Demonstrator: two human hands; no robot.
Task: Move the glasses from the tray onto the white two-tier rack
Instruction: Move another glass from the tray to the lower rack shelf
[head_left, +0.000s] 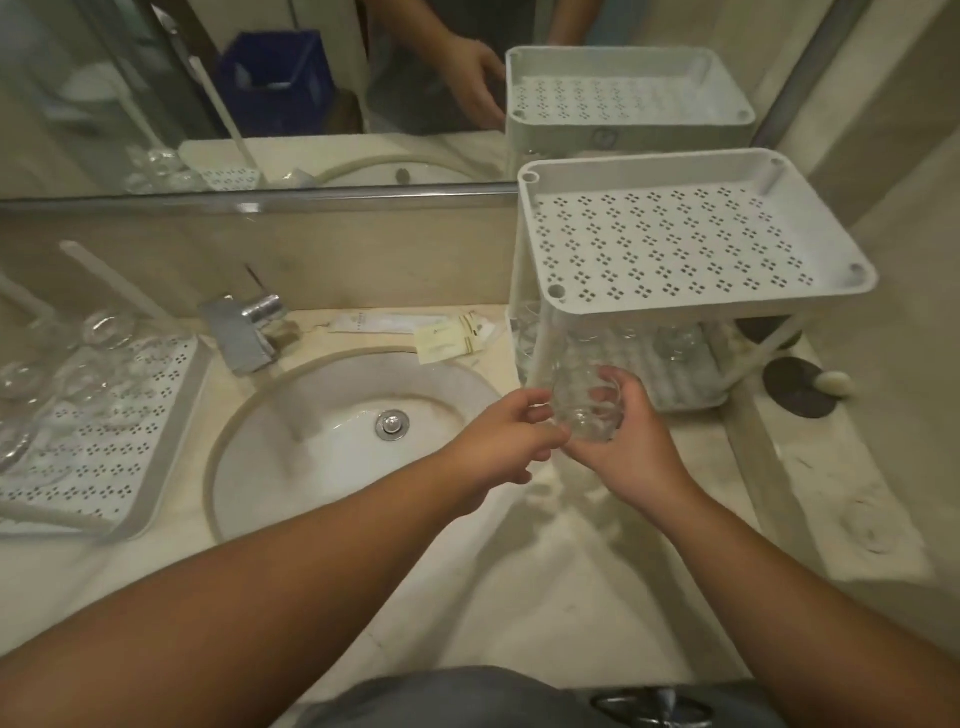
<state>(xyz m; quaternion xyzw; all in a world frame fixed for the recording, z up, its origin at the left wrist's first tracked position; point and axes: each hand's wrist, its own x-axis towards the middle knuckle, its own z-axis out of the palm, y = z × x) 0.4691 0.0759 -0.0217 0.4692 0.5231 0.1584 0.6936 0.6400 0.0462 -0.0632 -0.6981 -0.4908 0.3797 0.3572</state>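
Both hands hold one glass (589, 415): right hand (631, 441) fingers clamped round it, left hand (506, 434) apparently pinching its side. Handover slip would drop it onto the tabletop (571, 571) before the rack (691, 291).

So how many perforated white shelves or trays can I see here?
3: the rack's top shelf, its lower shelf underneath, and the tray left of the sink. Mirror reflections aren't counted.

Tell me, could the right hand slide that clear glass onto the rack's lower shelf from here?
Probably yes. The right hand holds the clear drinking glass just in front of the white two-tier plastic rack; the lower shelf's front looks open, though the white corner post stands close and other glasses already sit inside.
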